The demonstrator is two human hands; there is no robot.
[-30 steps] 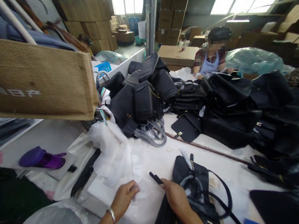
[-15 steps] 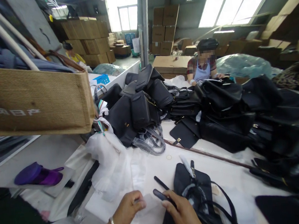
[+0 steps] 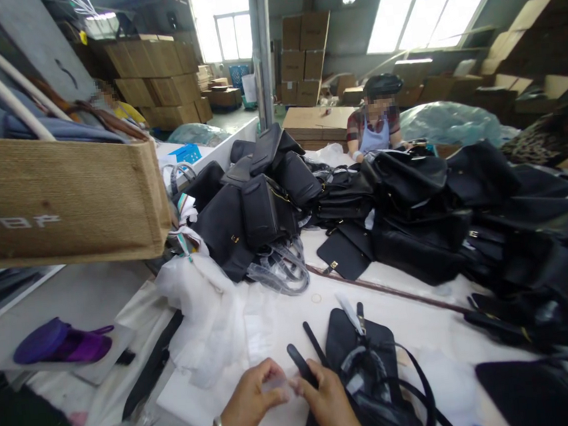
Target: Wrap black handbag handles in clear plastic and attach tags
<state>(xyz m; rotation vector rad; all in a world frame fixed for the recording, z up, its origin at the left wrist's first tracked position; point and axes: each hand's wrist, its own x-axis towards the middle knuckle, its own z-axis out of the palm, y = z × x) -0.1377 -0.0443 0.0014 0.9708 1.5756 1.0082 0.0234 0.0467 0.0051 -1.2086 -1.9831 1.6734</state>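
At the bottom centre my left hand (image 3: 255, 403) pinches a thin clear piece of plastic film (image 3: 280, 382) above the white table (image 3: 293, 306). My right hand (image 3: 327, 403) meets it, fingers closed around a black strap (image 3: 301, 365) of the black handbag (image 3: 363, 359) that lies just to its right. The bag's handles are wrapped in clear plastic and a white tag lies on its top. A silver bangle sits on my left wrist.
A big heap of black handbags (image 3: 414, 207) covers the middle and right of the table. White wrapping sheets (image 3: 207, 301) lie at left. A jute bag (image 3: 61, 194) hangs at upper left, a purple object (image 3: 58, 342) below it. A person (image 3: 376, 124) works across the table; cardboard boxes (image 3: 160, 71) stand behind.
My two hands have come together; the left one has lifted off the white sheet and now pinches clear film by the strap. The view has tilted slightly upward.
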